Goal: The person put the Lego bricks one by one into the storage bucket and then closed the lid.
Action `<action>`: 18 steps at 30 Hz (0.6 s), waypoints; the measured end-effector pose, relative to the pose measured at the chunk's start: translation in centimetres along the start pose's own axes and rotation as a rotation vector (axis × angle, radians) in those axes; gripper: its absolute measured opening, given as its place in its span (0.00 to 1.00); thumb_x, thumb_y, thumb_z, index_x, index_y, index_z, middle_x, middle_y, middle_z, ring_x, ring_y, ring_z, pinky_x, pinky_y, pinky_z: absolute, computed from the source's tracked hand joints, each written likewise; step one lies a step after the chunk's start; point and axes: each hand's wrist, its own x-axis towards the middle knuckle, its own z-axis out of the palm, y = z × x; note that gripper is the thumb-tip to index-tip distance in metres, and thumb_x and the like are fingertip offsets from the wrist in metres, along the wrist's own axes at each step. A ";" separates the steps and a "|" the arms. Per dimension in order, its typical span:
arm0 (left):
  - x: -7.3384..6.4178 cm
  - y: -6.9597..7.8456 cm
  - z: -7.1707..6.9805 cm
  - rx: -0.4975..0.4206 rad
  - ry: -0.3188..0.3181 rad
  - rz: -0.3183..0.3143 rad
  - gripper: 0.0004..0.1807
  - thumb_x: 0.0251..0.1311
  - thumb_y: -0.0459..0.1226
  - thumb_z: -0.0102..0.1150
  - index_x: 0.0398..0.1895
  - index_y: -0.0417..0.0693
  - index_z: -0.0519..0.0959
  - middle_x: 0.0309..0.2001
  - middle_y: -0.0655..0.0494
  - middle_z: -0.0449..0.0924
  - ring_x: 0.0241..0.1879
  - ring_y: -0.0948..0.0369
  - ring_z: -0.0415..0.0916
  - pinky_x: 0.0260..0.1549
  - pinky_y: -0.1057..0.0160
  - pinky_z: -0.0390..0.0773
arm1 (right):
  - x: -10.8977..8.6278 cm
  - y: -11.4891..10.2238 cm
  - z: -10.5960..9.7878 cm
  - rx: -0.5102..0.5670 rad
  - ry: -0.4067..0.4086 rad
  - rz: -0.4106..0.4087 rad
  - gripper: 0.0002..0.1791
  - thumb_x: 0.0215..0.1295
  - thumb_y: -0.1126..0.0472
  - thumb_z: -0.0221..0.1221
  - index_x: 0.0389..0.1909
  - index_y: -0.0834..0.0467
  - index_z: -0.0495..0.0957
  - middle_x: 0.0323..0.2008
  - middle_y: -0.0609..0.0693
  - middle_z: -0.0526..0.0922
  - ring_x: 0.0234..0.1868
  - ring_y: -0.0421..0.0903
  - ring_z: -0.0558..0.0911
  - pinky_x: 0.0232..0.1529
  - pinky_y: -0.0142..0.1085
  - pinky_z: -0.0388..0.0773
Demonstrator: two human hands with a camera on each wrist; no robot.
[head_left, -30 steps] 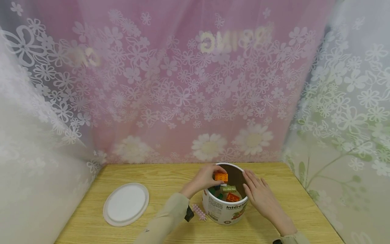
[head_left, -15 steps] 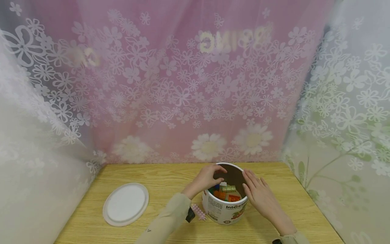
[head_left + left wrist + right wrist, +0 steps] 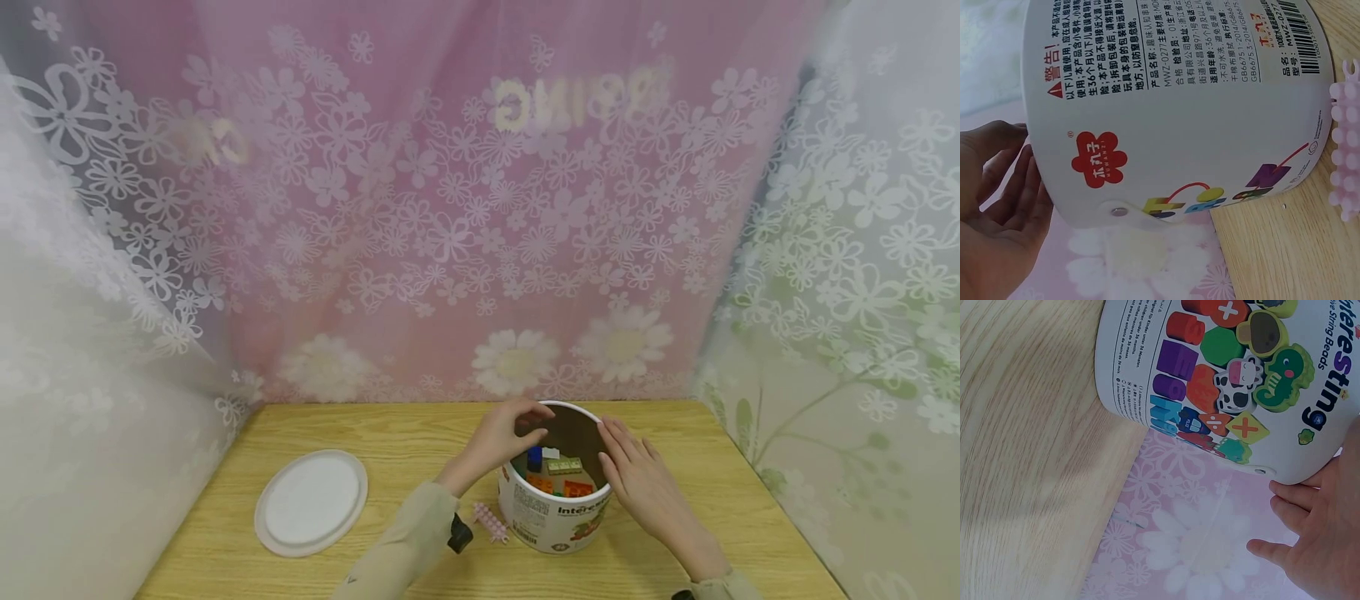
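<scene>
A white printed bucket [image 3: 528, 521] stands on the table, its mouth facing up. Toy building bricks lie inside it: an orange brick [image 3: 540, 483], a red-orange brick [image 3: 577, 489], an olive brick [image 3: 564, 467], a blue brick [image 3: 534, 459] and a white one [image 3: 551, 453]. Over the bucket's left rim is my left hand [image 3: 497, 440], fingers and thumb apart with nothing between them. My right hand [image 3: 643, 482] rests its straight fingers on the right rim. In the right wrist view its fingertips [image 3: 1285, 490] lie along the bucket's edge.
A pink knobbly toy [image 3: 491, 523] lies on the table just left of the bucket. Farther left is a round white lid [image 3: 311, 504]. Flowered cloth [image 3: 465, 250] hangs behind the wooden table [image 3: 420, 429] and along both sides.
The orange brick has left my left hand's fingers and dropped into the bucket. That hand has since drawn slightly up and left. My right hand stays on the rim.
</scene>
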 end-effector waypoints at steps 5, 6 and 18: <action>-0.7 -0.1 -0.7 -0.037 0.024 -0.020 0.14 0.68 0.38 0.64 0.56 0.51 0.83 0.52 0.60 0.83 0.50 0.62 0.81 0.51 0.60 0.83 | 0.0 0.0 -0.1 0.003 0.000 0.003 0.29 0.79 0.56 0.51 0.75 0.64 0.63 0.75 0.60 0.64 0.75 0.59 0.63 0.69 0.65 0.60; -0.8 -0.2 -0.8 -0.045 0.030 -0.019 0.14 0.68 0.38 0.64 0.56 0.51 0.82 0.52 0.59 0.83 0.50 0.62 0.81 0.50 0.60 0.83 | 0.0 0.0 -0.1 0.003 -0.001 0.005 0.29 0.79 0.55 0.51 0.75 0.64 0.63 0.75 0.59 0.64 0.75 0.59 0.63 0.69 0.65 0.60; -3.2 -1.7 -2.4 -0.130 0.133 -0.045 0.13 0.66 0.34 0.66 0.53 0.48 0.84 0.51 0.54 0.84 0.49 0.55 0.82 0.51 0.52 0.83 | -0.1 0.3 0.1 0.005 -0.002 -0.005 0.29 0.80 0.53 0.48 0.75 0.64 0.63 0.75 0.60 0.64 0.75 0.60 0.63 0.69 0.65 0.59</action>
